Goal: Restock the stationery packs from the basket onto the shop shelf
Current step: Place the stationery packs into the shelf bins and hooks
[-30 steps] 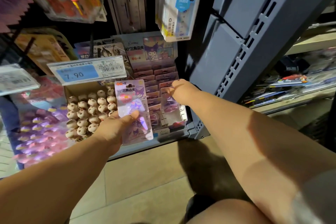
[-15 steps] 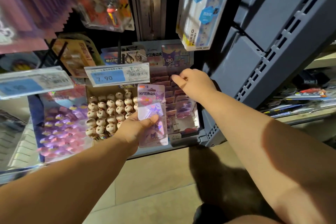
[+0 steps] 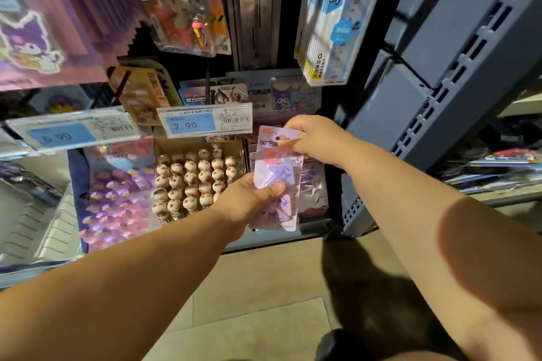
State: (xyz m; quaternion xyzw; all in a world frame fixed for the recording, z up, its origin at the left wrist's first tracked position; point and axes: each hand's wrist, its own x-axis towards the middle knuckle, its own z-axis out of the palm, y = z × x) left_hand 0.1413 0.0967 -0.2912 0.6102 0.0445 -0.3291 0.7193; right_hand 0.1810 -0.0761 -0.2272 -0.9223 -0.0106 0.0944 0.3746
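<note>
Reaching forward over the tan floor (image 3: 258,287), both bare forearms are stretching toward the bottom shelf (image 3: 264,242). The left grip (image 3: 246,199) is curling round the lower half of a purple stationery pack (image 3: 278,173), its thumb lying across the front and its fingers hidden behind. The right grip (image 3: 319,141) is pinching the same pack's top edge between thumb and fingertips. The pack is standing upright in the air just in front of the shelf, overlapping a row of similar purple packs (image 3: 313,187) sitting at the shelf's right end. Just left of those, a cardboard box (image 3: 193,176) of round beige-headed items is sitting on the shelf, with a tray of purple and pink pieces (image 3: 117,202) lying further left. A price label (image 3: 203,123) reading 7.90 is hanging above the box. Higher up, a blue-and-white bundle (image 3: 334,17) is hanging beside the grey upright (image 3: 440,82).
</note>
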